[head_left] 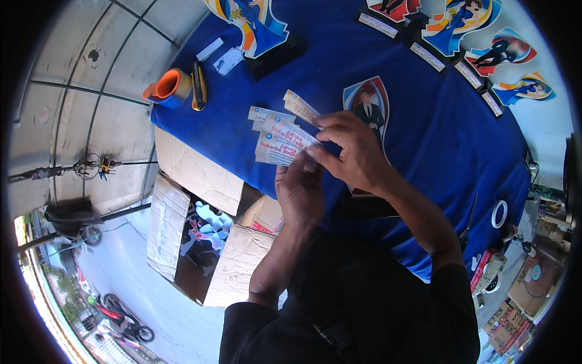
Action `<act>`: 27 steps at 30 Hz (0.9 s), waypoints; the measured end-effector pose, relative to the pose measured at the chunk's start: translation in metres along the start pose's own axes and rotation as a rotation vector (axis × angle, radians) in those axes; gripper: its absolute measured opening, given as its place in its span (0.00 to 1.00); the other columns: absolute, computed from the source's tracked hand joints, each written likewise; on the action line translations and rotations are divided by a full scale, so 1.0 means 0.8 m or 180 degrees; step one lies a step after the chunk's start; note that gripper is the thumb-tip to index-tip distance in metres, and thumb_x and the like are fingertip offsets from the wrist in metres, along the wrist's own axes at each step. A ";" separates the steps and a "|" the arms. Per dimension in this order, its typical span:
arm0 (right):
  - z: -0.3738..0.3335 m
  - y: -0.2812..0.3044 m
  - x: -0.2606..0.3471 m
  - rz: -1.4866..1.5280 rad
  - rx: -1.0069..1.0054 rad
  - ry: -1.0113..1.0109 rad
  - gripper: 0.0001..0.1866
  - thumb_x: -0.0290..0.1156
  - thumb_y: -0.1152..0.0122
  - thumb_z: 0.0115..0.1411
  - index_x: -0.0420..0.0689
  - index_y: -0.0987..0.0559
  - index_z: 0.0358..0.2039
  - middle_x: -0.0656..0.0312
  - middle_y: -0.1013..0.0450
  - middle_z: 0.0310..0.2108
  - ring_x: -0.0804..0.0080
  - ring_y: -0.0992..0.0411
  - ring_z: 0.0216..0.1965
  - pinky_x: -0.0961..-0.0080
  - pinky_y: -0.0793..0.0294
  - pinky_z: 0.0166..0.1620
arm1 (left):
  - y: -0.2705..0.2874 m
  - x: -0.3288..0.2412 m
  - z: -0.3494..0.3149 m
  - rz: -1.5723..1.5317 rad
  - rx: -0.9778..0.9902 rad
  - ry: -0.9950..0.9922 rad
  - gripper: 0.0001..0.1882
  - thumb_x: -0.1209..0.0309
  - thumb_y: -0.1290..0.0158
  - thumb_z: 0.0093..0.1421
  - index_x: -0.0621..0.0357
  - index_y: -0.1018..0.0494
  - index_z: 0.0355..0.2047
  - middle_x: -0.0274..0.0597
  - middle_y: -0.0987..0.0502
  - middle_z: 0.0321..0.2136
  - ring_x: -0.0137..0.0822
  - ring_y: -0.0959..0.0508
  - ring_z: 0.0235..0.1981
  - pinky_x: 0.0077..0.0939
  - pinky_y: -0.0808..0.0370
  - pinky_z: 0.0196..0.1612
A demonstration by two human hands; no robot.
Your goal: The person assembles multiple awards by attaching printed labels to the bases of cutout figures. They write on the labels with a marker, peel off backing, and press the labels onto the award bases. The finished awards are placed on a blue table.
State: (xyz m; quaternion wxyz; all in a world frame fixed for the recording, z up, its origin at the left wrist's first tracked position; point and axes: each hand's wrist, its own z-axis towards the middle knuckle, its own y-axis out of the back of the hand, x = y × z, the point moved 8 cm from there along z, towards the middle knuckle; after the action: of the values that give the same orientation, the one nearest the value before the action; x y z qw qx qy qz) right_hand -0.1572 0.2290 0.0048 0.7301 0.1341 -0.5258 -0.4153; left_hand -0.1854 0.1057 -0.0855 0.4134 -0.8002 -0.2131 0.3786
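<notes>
My left hand (301, 189) pinches a small fan of printed paper labels (280, 147) over the table's near left side. Between the fingers of my right hand (354, 148) is a separate label strip (300, 107), tilted above the others. My right thumb lies close to the fan's right edge; whether it touches cannot be told. Just beyond my right hand, a cutout figure in a dark suit (368, 115), framed in red, white and blue, lies on the blue cloth. My right forearm partly hides it.
Blue cloth (436, 158) covers the table. Finished standees (464, 27) line its far right; another standee (257, 27) is at the far left. A cutter knife (199, 88) lies beside tape rolls (170, 88). An opened cardboard box (167, 233) with cutouts stands left. Scissors (471, 218) and white tape (499, 214) lie right.
</notes>
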 end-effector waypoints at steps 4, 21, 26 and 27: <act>0.005 0.004 -0.003 0.0169 -0.0055 -0.0053 0.11 0.28 0.26 0.53 0.35 0.19 0.32 0.48 0.21 0.42 0.56 0.22 0.44 0.64 0.22 0.47 | -0.001 -0.004 -0.008 0.0125 0.0084 -0.0162 0.15 0.80 0.51 0.66 0.59 0.29 0.53 0.43 0.21 0.49 0.32 0.20 0.49 0.31 0.23 0.57; 0.009 -0.003 -0.003 0.0321 0.0071 -0.0192 0.08 0.25 0.28 0.54 0.35 0.19 0.31 0.47 0.20 0.43 0.55 0.21 0.46 0.63 0.22 0.49 | 0.003 -0.011 -0.012 0.0247 -0.0115 -0.0437 0.14 0.81 0.47 0.65 0.59 0.28 0.50 0.39 0.20 0.44 0.29 0.20 0.44 0.27 0.22 0.52; 0.009 -0.009 -0.002 0.0349 0.0177 -0.0175 0.08 0.25 0.29 0.54 0.35 0.19 0.30 0.46 0.21 0.44 0.55 0.21 0.46 0.63 0.23 0.50 | 0.001 -0.012 -0.013 0.0226 -0.0118 -0.0483 0.14 0.81 0.46 0.65 0.58 0.28 0.50 0.39 0.20 0.43 0.28 0.19 0.43 0.25 0.22 0.50; 0.009 -0.010 -0.002 0.0357 0.0188 -0.0185 0.08 0.25 0.29 0.55 0.35 0.19 0.30 0.46 0.21 0.44 0.55 0.21 0.46 0.63 0.23 0.50 | 0.002 -0.012 -0.013 0.0223 -0.0152 -0.0467 0.14 0.81 0.46 0.65 0.58 0.27 0.50 0.39 0.20 0.43 0.28 0.19 0.43 0.25 0.22 0.50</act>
State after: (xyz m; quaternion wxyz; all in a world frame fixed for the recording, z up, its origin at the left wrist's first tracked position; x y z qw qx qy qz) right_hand -0.1673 0.2266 0.0013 0.7323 0.1138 -0.5656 -0.3618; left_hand -0.1832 0.0934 -0.0786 0.3640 -0.7869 -0.2237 0.4452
